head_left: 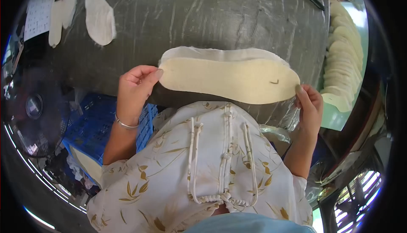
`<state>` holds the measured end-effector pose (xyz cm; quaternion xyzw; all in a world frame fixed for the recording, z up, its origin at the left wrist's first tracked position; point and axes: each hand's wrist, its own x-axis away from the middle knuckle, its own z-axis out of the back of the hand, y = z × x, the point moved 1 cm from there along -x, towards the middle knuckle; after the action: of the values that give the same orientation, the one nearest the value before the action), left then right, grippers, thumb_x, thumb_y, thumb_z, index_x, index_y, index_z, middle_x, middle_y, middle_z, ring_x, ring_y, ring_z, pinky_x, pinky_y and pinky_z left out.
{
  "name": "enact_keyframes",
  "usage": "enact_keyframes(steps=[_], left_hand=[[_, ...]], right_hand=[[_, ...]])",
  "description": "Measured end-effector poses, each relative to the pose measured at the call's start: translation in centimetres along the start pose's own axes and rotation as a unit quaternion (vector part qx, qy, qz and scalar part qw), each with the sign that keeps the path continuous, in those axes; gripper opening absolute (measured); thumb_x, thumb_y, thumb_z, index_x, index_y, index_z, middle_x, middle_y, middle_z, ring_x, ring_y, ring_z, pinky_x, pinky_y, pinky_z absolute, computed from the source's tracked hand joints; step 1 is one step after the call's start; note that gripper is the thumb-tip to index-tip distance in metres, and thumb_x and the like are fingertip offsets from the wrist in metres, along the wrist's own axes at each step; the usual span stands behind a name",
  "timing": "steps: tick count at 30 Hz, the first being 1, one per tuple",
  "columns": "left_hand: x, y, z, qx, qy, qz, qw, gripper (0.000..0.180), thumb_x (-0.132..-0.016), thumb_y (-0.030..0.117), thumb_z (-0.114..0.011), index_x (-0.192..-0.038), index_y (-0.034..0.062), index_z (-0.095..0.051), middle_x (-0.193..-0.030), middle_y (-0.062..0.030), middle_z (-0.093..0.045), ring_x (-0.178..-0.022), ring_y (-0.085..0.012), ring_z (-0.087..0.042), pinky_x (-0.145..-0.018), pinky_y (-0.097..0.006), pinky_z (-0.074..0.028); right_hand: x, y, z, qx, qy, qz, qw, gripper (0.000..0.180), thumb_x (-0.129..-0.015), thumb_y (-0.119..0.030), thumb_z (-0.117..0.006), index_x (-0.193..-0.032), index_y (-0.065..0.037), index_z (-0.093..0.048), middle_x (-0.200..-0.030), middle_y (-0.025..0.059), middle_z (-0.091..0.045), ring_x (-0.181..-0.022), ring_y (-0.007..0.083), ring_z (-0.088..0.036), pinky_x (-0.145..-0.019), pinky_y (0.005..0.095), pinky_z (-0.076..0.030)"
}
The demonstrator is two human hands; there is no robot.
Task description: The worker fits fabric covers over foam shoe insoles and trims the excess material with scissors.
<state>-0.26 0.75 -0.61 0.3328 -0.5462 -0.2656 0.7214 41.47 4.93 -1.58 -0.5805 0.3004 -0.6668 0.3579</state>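
A cream insole [224, 78] stretches sideways between my two hands, just over the near edge of the dark work table. Behind its far edge shows a white, thinner-looking layer [220, 53] of similar shape. My left hand [137, 84] pinches the left end between thumb and fingers. At the opposite end, my right hand [310, 101] grips the rim, its thumb on top and the fingertips partly hidden underneath. A small dark mark is on the insole's surface near the right end.
Plastic film wraps the dark table [203, 16]. Overlapping cream insoles [343, 59] form a long row on a pale green surface at right. A white insole [100, 14] and narrower pieces [56, 21] lie far left. A blue crate [91, 122] and a fan [34, 106] stand lower left.
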Motion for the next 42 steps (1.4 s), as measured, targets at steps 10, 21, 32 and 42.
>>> enact_keyframes(steps=[10,21,32,42], left_hand=[[-2.7,1.2,0.5,0.033,-0.052,0.022,0.998,0.015,-0.089,0.013,-0.062,-0.092,-0.0012,-0.061,-0.059,0.0038,-0.049,-0.045,-0.0020,-0.037,-0.041,-0.018,-0.026],[-3.3,1.6,0.1,0.029,-0.085,0.036,0.995,0.014,-0.091,0.014,-0.060,-0.092,0.0000,-0.059,-0.063,0.0021,-0.050,-0.047,-0.0032,-0.039,-0.042,-0.018,-0.028],[-4.0,1.7,0.0,0.020,-0.081,0.040,0.996,0.016,-0.090,0.014,-0.062,-0.094,-0.0018,-0.061,-0.062,0.0018,-0.052,-0.047,-0.0029,-0.038,-0.042,-0.018,-0.027],[-4.4,1.5,-0.3,0.001,-0.083,0.040,0.996,0.016,-0.090,0.013,-0.062,-0.093,-0.0021,-0.061,-0.062,0.0018,-0.052,-0.047,-0.0029,-0.039,-0.043,-0.019,-0.027]], right_hand=[[-1.1,-0.3,-1.1,-0.001,-0.004,-0.047,0.999,0.021,-0.085,-0.020,-0.069,-0.086,0.001,-0.069,-0.065,-0.0039,-0.058,-0.055,0.0014,-0.045,-0.049,0.0185,-0.033],[-2.3,0.3,-0.6,0.032,-0.007,-0.020,0.999,0.019,-0.087,-0.018,-0.068,-0.086,0.001,-0.069,-0.064,-0.0061,-0.056,-0.053,-0.0001,-0.041,-0.046,0.0189,-0.029],[-2.6,0.0,-0.6,0.033,-0.011,-0.052,0.998,0.019,-0.086,-0.015,-0.068,-0.088,0.004,-0.070,-0.072,-0.0020,-0.064,-0.065,0.0026,-0.049,-0.056,0.0206,-0.041],[-2.6,-0.1,-0.7,0.033,-0.009,-0.052,0.998,0.019,-0.086,-0.014,-0.068,-0.089,0.004,-0.070,-0.073,-0.0005,-0.066,-0.065,0.0029,-0.051,-0.057,0.0206,-0.042]])
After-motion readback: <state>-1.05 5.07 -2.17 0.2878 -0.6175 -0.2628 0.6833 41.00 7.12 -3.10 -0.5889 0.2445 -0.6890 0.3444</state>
